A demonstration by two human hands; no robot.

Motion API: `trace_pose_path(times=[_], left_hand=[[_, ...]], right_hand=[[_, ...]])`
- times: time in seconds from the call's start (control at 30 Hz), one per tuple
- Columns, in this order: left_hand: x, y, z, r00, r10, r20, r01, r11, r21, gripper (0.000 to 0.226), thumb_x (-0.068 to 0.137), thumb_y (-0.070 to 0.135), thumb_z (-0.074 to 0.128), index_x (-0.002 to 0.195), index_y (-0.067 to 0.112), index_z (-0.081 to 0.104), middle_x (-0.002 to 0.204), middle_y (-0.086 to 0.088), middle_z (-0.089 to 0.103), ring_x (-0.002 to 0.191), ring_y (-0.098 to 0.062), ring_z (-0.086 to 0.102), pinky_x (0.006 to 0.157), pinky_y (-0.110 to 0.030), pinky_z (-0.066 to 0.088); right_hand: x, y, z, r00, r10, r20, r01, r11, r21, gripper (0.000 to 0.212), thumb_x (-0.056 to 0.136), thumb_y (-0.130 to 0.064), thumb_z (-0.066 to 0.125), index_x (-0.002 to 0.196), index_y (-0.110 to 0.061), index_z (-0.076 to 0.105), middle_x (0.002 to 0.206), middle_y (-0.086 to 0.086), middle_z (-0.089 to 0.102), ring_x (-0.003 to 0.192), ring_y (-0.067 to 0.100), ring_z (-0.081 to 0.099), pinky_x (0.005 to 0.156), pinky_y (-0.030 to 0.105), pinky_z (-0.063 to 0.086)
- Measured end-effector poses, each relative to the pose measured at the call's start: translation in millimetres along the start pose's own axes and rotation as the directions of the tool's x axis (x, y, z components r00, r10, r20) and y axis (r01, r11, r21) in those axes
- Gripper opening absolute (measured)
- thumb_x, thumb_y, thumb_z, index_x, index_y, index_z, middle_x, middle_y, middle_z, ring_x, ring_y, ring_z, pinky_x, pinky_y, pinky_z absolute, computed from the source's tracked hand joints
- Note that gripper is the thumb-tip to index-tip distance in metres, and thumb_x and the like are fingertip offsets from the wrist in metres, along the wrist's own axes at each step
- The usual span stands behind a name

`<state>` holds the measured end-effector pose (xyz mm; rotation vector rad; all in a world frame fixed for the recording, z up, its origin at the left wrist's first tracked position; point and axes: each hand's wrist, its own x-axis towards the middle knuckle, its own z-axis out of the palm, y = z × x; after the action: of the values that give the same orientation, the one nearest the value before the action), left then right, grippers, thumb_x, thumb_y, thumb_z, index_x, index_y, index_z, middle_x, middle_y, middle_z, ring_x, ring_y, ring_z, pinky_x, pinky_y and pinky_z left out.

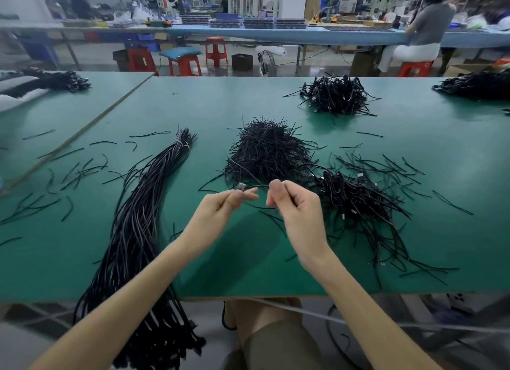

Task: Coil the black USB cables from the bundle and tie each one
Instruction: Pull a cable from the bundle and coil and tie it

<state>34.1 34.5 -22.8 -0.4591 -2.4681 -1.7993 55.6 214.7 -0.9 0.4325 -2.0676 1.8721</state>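
A long bundle of black USB cables (138, 218) lies on the green table (248, 273) at my left and hangs over the front edge. My left hand (223, 206) pinches the metal plug end of one black cable (256, 187). My right hand (292, 201) pinches the same cable a little to the right. The cable runs between both hands just above the table. A heap of short black ties (266, 151) lies right behind my hands. Coiled, tied cables (356, 201) are piled to the right.
Another pile of coiled cables (338, 95) sits at the far right, and more lie at the far corners. Loose ties (74, 173) are scattered over the left side. Behind the table are red stools and a person seated at another bench.
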Motion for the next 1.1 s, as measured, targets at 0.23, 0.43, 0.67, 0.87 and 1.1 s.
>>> trace_pose_path(times=[0.23, 0.43, 0.67, 0.87, 1.1], left_hand=[[6.3, 28.2, 15.1, 0.951, -0.292, 0.098, 0.228, 0.455, -0.861, 0.053, 0.111, 0.039, 0.027, 0.12, 0.002, 0.065, 0.12, -0.006, 0.073, 0.105, -0.015, 0.072, 0.088, -0.025, 0.057], [2.4, 31.1, -12.1, 0.962, -0.271, -0.027, 0.176, 0.693, -0.699, 0.042, 0.107, 0.041, 0.046, 0.073, 0.018, 0.055, 0.06, 0.006, 0.023, 0.046, -0.009, 0.019, 0.044, -0.021, 0.02], [-18.8, 20.7, -4.1, 0.98, 0.091, 0.178, -0.174, 0.825, 0.538, 0.052, 0.106, 0.051, 0.036, 0.071, 0.024, 0.065, 0.053, 0.01, 0.053, 0.05, -0.01, 0.049, 0.056, -0.028, 0.041], [-18.7, 8.9, -2.1, 0.945, 0.201, 0.259, -0.327, 0.619, 0.713, 0.044, 0.105, 0.045, 0.034, 0.078, 0.014, 0.049, 0.07, 0.009, 0.053, 0.069, -0.024, 0.053, 0.069, -0.033, 0.039], [-19.4, -2.9, 11.1, 0.995, 0.079, -0.065, -0.062, 0.971, 0.232, 0.033, 0.109, 0.034, 0.044, 0.098, 0.021, 0.071, 0.084, -0.006, 0.071, 0.077, -0.012, 0.058, 0.078, -0.043, 0.053]], right_hand=[[-24.9, 8.5, 23.3, 0.963, -0.01, 0.269, 0.053, 0.987, -0.155, 0.037, 0.104, -0.028, 0.057, 0.072, -0.01, 0.06, 0.055, -0.017, 0.048, 0.051, 0.005, 0.04, 0.055, 0.015, 0.029], [-14.8, 29.6, 2.4, 0.947, 0.068, 0.313, 0.054, 0.93, -0.365, 0.052, 0.102, -0.048, 0.054, 0.065, -0.011, 0.047, 0.054, -0.005, 0.043, 0.051, 0.012, 0.037, 0.054, 0.034, 0.036], [12.5, 40.0, -4.5, 0.907, 0.141, 0.397, 0.111, 0.828, -0.55, 0.04, 0.1, -0.038, 0.061, 0.069, -0.012, 0.061, 0.058, -0.001, 0.049, 0.059, 0.017, 0.041, 0.061, 0.041, 0.039], [12.6, 36.8, 6.8, 0.97, 0.165, 0.181, -0.12, 0.964, -0.238, 0.049, 0.103, -0.033, 0.057, 0.058, -0.018, 0.047, 0.055, -0.009, 0.042, 0.057, 0.011, 0.034, 0.057, 0.033, 0.03], [14.6, 24.3, 8.6, 0.974, 0.096, 0.207, -0.061, 0.984, -0.17, 0.052, 0.105, -0.046, 0.049, 0.061, -0.02, 0.054, 0.054, -0.011, 0.045, 0.055, 0.01, 0.036, 0.058, 0.032, 0.031]])
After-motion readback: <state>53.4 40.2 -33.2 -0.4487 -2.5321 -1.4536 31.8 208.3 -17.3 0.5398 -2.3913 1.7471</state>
